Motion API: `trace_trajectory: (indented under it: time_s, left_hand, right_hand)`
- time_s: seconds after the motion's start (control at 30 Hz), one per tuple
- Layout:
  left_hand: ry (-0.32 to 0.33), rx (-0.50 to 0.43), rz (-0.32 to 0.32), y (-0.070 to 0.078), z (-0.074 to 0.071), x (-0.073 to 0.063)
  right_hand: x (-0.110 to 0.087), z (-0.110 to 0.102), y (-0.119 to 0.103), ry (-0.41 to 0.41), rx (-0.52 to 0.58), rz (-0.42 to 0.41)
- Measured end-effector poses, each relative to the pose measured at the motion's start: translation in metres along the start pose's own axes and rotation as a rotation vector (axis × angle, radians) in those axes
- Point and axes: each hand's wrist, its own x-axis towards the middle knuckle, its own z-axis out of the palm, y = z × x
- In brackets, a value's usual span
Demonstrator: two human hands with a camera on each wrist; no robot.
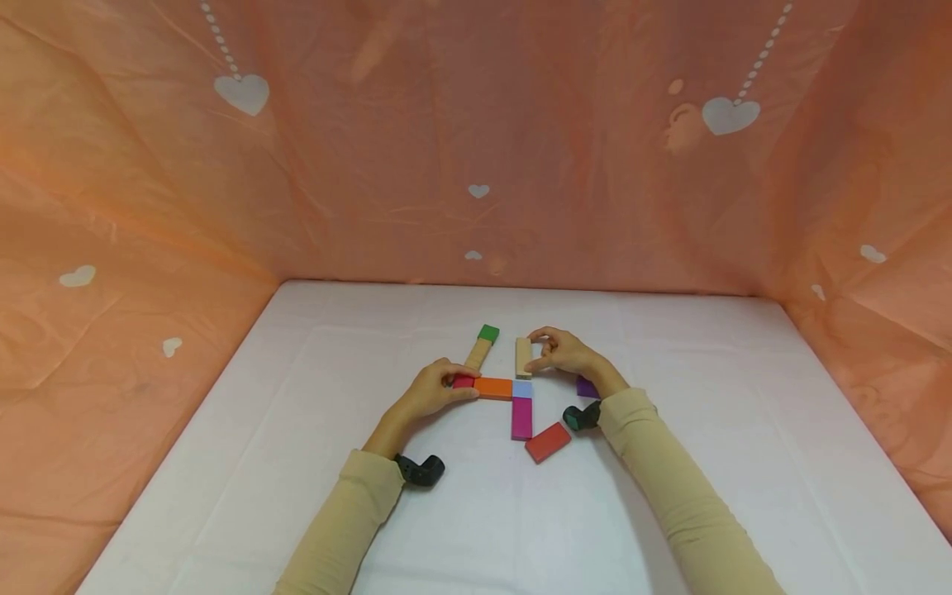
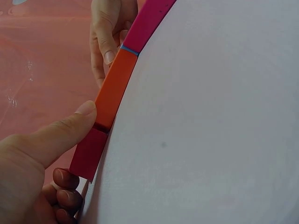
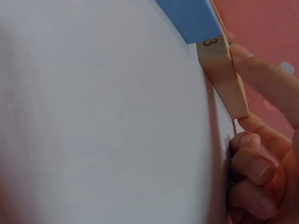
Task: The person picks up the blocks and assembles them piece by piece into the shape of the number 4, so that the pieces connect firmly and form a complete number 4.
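Observation:
My left hand [image 1: 431,388] pinches a crimson block [image 1: 464,382] between thumb and index finger, at the left end of a row of blocks. In the left wrist view the thumb lies by the seam with the orange block [image 2: 114,91]. A light blue block [image 1: 522,388] adjoins the orange one, and a magenta block [image 1: 522,418] extends from it toward me. My right hand [image 1: 568,351] holds a plain wooden block [image 1: 524,357] by its two ends, thumb near and index finger far. In the right wrist view that block [image 3: 223,74] is close to the blue block [image 3: 191,18].
Another wooden block [image 1: 478,354] with a green block [image 1: 488,333] at its far end slants away behind the row. A loose red block [image 1: 548,442] lies near the magenta one. A purple block [image 1: 587,387] shows partly under my right wrist. Orange cloth [image 1: 521,149] walls the white table [image 1: 297,496].

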Motion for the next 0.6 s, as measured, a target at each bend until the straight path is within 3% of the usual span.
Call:
trace_trajectory:
  time_s: [0.1,0.6]
  left_hand:
    - [-0.009,0.018,-0.026,0.0020,0.0001,0.0004]
    - [-0.005,0.013,-0.039,0.0017,0.0007,0.0005]
  right_hand:
    - [0.0002,-0.0002,0.0011,0.001,-0.001,-0.002]
    - [0.0003,0.0004,0.0017,0.001,-0.019,-0.007]
